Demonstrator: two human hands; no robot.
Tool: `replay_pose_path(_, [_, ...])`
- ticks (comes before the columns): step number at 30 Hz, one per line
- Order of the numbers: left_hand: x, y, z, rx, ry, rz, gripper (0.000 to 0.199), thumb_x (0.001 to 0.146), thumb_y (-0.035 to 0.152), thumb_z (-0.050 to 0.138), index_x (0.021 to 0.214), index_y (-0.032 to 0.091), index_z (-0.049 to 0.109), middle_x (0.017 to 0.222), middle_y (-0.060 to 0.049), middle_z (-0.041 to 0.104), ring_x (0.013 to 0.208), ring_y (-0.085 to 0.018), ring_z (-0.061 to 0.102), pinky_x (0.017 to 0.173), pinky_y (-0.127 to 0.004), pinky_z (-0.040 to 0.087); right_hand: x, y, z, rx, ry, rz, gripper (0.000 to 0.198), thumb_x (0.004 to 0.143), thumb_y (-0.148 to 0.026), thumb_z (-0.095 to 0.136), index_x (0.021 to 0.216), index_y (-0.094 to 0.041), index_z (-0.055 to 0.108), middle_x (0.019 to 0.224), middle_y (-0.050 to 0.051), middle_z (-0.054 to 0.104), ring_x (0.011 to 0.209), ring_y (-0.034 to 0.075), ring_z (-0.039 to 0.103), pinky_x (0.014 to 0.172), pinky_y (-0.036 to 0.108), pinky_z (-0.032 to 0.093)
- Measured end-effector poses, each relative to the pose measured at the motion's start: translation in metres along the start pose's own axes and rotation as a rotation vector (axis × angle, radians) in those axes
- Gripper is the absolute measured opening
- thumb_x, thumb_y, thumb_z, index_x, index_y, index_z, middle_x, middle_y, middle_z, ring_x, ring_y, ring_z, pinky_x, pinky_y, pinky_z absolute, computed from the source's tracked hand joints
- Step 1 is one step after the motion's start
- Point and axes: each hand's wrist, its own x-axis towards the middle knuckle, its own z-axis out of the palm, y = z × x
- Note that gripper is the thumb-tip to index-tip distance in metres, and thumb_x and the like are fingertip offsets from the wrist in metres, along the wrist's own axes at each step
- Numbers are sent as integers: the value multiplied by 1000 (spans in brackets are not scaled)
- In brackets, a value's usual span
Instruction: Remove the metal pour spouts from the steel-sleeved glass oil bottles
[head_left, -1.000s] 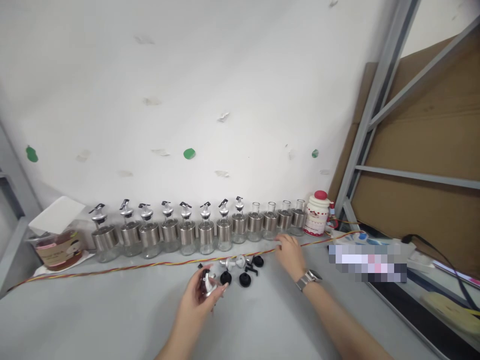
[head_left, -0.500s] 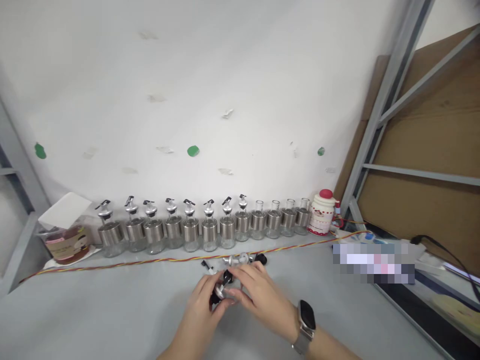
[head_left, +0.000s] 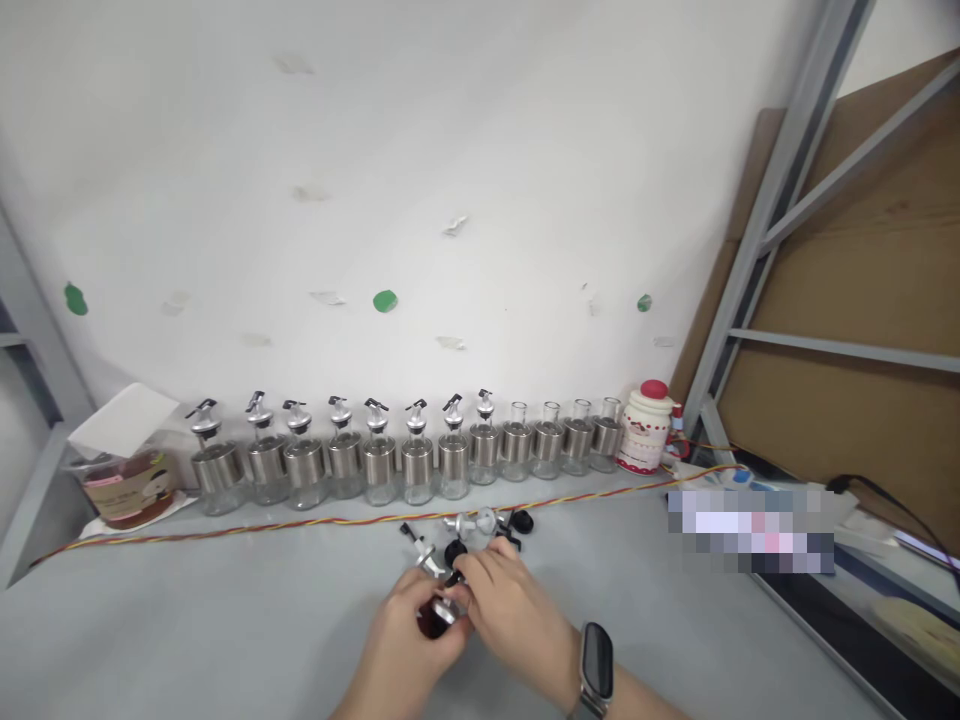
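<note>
Between my two hands is a silver and black bottle pourer spout (head_left: 448, 611), low over the grey table. My left hand (head_left: 397, 635) is closed round its left side, thumb underneath. My right hand (head_left: 517, 620), with a watch on the wrist, pinches its upper right part; the fingertips hide much of it. Just beyond the fingers lie a loose spout (head_left: 421, 550) with a black tip, a round black part (head_left: 454, 551), clear and silver pieces (head_left: 474, 523) and a black cap (head_left: 522, 521).
Along the wall stands a row of glass bottles with steel bands; several bear spouts (head_left: 418, 455), several have bare necks (head_left: 551, 440). A red and yellow twisted cord (head_left: 330, 521) runs before them. A tea tub (head_left: 131, 490) is left, a red-lidded jar (head_left: 645, 430) right.
Both hands have come slightly nearer to me with the spout, which has turned in the fingers. More of the loose parts behind them now shows.
</note>
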Motion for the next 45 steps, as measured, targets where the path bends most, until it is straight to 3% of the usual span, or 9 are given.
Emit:
replay_pose_path(3, [-3,1,4,-94,-167,-179,7,66,24,51,61,18,51,59,-1,56,51,-14,53,46,-23,39,-1,1,-2,-60,8,-102,27,90,-22,30,75,-17,51,66,3,56,63,17,50,71,33,36])
replay_pose_path(6, [-6,-4,11,-209,-419,-463,12,70,30,41,66,19,45,49,2,55,28,-10,43,27,-19,26,-2,3,-2,-84,9,-168,23,88,-24,36,70,-18,50,63,1,53,62,16,49,71,32,35])
replay_pose_path(8, [-7,-8,14,-213,-477,-512,12,69,29,40,64,19,44,43,4,52,23,-9,39,23,-18,23,-2,5,-2,-94,18,-157,21,87,-27,40,72,-17,51,64,1,54,62,16,48,70,32,34])
replay_pose_path(11, [-6,-10,15,-132,-380,-438,9,67,25,43,60,19,44,38,7,45,29,-9,42,30,-18,28,-2,6,0,-115,-20,-139,19,86,-29,42,74,-16,51,68,3,55,65,17,47,69,32,34])
replay_pose_path(16, [-8,-4,12,155,-209,-126,15,70,23,41,61,16,50,56,-2,60,51,-13,52,50,-21,35,-4,6,6,-167,-58,-206,19,85,-18,35,75,-14,50,70,5,53,65,19,45,65,33,34])
replay_pose_path(24, [-9,0,14,149,-126,-110,11,66,18,42,62,15,52,56,0,58,51,-11,49,50,-19,34,-3,8,5,-45,36,-193,26,88,-23,30,84,-13,53,70,7,54,67,19,47,67,34,37])
replay_pose_path(30, [-6,1,12,214,-122,-210,7,58,18,47,54,15,52,45,4,50,44,-9,43,44,-18,30,-4,14,-7,116,-113,-66,23,80,-37,50,90,-16,55,80,5,60,76,19,53,73,31,39])
replay_pose_path(39, [-11,-2,9,424,-152,-167,15,65,20,45,59,17,59,54,-5,65,49,-15,56,47,-21,32,-2,3,-4,-51,-115,-76,17,79,-31,49,77,-15,54,72,5,60,68,19,52,66,29,38])
replay_pose_path(45, [-13,-3,16,345,-100,-120,19,68,22,43,59,16,59,56,-7,67,50,-17,59,47,-21,36,-5,8,4,-212,-36,-263,19,83,-20,40,69,-14,53,63,5,55,59,18,47,60,31,35])
